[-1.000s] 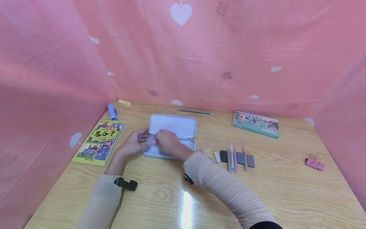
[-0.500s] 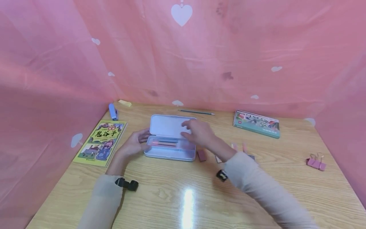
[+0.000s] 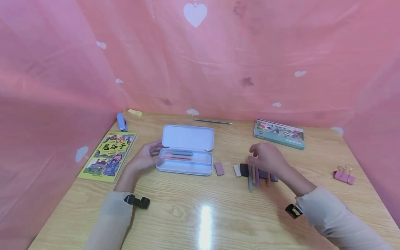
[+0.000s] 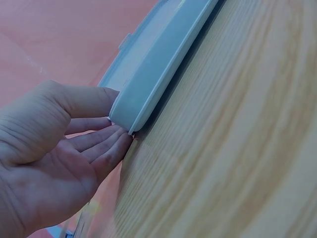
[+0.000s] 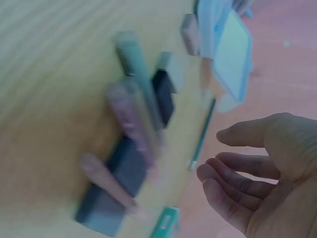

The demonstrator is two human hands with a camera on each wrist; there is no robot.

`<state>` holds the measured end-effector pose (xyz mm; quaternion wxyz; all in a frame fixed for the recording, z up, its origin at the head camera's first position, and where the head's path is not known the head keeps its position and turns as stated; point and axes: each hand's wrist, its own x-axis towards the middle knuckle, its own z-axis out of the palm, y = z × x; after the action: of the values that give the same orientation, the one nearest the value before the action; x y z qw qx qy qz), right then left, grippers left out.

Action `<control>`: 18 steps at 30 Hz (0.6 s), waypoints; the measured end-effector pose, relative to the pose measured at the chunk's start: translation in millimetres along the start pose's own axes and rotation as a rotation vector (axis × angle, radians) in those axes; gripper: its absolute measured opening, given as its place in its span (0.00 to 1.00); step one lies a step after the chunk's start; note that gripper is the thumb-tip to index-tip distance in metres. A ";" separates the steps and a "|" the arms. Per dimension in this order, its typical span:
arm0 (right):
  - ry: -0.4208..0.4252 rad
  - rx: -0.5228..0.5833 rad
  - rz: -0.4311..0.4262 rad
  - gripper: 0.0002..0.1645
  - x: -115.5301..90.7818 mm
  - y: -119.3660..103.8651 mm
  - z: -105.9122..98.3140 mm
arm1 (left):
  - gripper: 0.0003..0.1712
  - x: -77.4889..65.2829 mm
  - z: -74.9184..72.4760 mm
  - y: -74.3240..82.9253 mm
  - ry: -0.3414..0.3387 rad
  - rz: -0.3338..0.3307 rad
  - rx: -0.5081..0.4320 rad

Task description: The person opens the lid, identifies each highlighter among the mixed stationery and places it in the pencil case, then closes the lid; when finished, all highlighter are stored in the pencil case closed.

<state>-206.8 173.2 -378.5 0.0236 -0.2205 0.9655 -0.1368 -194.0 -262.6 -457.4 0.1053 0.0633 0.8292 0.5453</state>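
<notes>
A light-blue pencil case lies with its lid raised; pens rest in its rear compartment. At its left end, my left hand holds the case, thumb on the rim and fingers against the end wall in the left wrist view. My right hand hovers, fingers loosely bent and holding nothing, over several pens: a teal one, a purple one, a pink one and a yellowish one. These lie across dark rectangular blocks.
Between case and pens lie a mauve block and a white block. A pencil and a green box lie at the back. Left are a comic book and blue stapler; far right, a pink binder clip.
My right hand has left the pencil case and moved right, to above the loose pens. The pens in the rear compartment have come into view. My left hand stays at the case's left end.
</notes>
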 end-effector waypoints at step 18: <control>-0.116 0.094 0.200 0.22 1.7 -2.5 28.5 | 0.48 0.7 -0.1 -1.0 0.003 -0.003 -0.003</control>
<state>-204.2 163.1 -405.2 0.1035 -0.1293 0.9722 -0.1658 -194.7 -262.9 -458.4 0.1052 0.0610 0.8286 0.5464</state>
